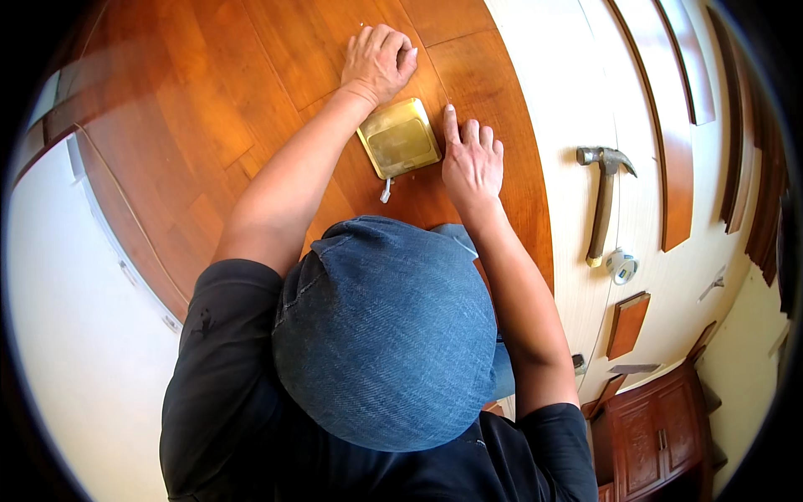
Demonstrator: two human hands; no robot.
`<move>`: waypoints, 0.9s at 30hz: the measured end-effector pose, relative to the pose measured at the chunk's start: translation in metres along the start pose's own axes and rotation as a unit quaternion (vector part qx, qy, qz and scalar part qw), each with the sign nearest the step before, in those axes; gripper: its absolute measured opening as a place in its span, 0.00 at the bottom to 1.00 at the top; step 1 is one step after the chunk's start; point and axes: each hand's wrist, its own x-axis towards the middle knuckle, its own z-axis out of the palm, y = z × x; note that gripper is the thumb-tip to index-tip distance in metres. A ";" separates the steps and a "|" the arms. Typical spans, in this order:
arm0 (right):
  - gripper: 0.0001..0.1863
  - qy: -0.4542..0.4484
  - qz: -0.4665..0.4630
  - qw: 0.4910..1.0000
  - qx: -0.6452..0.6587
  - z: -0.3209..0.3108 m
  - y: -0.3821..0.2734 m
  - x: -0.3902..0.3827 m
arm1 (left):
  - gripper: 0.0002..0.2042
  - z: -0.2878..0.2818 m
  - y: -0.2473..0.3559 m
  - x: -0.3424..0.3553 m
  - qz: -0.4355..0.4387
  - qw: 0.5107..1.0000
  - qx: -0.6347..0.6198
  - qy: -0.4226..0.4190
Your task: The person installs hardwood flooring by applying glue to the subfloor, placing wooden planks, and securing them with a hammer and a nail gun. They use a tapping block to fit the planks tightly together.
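Note:
On the wooden floor (192, 125) lies a square brass-coloured plate (403, 138) with rounded corners, and a short pale connector (386, 192) sticks out from under its near edge. My left hand (381, 60) rests on the boards just beyond the plate's far left corner. Its fingers are curled in, and whatever they may hold is hidden. To the right of the plate is my right hand (473, 163), palm down, its index finger stretched forward along the boards and the other fingers bent. It appears to hold nothing.
Blue denim (385, 335) over my bent leg fills the middle foreground. Right of the wooden boards, a pale surface bears a claw hammer (604, 201), a roll of tape (622, 266), a short wood piece (628, 325) and long boards (665, 159). A carved wooden cabinet (652, 435) stands lower right.

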 end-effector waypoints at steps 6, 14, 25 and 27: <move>0.30 -0.005 -0.009 1.000 -0.006 0.000 0.001 -0.001 | 0.06 -0.001 -0.001 0.000 -0.006 1.000 -0.004 -0.005; 0.30 0.095 -0.003 0.992 -0.078 0.003 0.020 0.071 | 0.06 -0.001 0.001 -0.001 -0.010 1.000 -0.017 -0.002; 0.27 -0.114 -0.063 0.989 0.065 -0.002 0.076 -0.241 | 0.08 -0.006 0.009 0.015 0.049 0.999 -0.014 -0.006; 0.23 -0.078 0.068 0.989 0.104 -0.021 0.098 -0.320 | 0.09 -0.005 0.006 0.011 0.050 0.999 0.020 0.001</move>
